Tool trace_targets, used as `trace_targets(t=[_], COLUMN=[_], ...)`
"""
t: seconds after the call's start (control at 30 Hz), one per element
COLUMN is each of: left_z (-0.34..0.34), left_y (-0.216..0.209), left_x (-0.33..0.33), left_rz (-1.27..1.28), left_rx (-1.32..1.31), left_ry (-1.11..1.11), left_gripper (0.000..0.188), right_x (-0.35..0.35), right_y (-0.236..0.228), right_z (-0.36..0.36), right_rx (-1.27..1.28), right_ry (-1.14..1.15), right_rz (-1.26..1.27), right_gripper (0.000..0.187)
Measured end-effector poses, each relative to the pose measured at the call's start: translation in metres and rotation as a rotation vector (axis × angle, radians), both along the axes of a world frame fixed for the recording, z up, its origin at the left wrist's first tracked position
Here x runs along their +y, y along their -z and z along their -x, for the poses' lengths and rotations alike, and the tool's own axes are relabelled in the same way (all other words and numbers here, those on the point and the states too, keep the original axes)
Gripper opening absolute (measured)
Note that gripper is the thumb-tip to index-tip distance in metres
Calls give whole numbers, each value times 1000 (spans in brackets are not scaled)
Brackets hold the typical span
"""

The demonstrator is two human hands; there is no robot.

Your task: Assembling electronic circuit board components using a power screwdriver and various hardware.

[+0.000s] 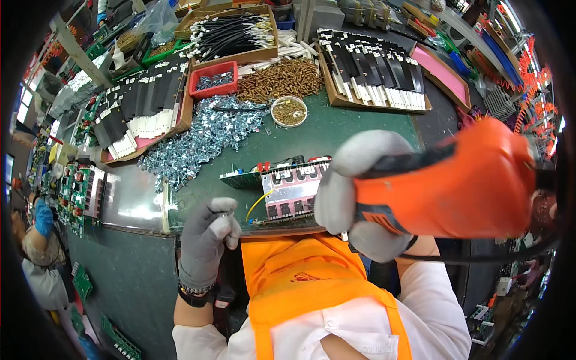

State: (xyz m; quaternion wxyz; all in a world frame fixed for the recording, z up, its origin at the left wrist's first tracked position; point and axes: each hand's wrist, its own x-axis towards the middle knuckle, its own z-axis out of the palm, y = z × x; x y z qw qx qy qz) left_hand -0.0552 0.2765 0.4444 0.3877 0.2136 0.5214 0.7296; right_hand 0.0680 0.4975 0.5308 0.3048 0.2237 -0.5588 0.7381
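Note:
My right hand [337, 203], in a grey-and-white work glove, is closed around an orange power screwdriver [447, 192] with a black cable. Its bit lies behind the hand and cannot be seen clearly. Below and left of that hand, at the near edge of the bench, lies a circuit board assembly [294, 192] with a silver metal plate, black components and a yellow wire [258, 204]. Just left of it hovers my left hand [208, 240], also gloved. Thumb and fingertips are pinched together there; whatever small thing they hold, if any, I cannot make out.
On the green bench [342, 123] lie a heap of silver clips [201, 135], brass-coloured screws [282, 79], a round tub [289, 112] and a red bin [213, 80]. Cardboard trays [378, 72] hold black-and-white strips. More circuit boards [75, 195] stand left, where another person's blue-gloved hand [43, 217] shows.

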Motion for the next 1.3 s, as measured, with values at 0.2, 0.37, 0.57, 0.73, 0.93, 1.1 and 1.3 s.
trace_targets(t=[0.2,0.37,0.57,0.73,0.93,1.1,1.3], left_z=[-15,-25,-23,-28,-35,-31,-31], left_y=[7,11,-2,-1,-4,1,2], left_x=[7,12,9,19,33,29,30], left_rz=[-33,-21,114,164,288,313,309], left_rx=[-149,-131,-218,-225,-179,-177,-190], left_ry=[40,-16,137,176,227,252,246], left_gripper=[30,26,24,19,16,16,16], right_x=[-5,3,17,17,4,2,-4], right_y=[12,27,39,37,-16,-11,-4], right_z=[-22,-30,-44,-28,-35,-23,-22], right_rx=[-13,6,30,174,262,290,256], right_ry=[212,190,172,113,-116,-237,-253], right_rz=[120,137,147,144,156,83,59], right_gripper=[59,59,59,55,55,49,49])
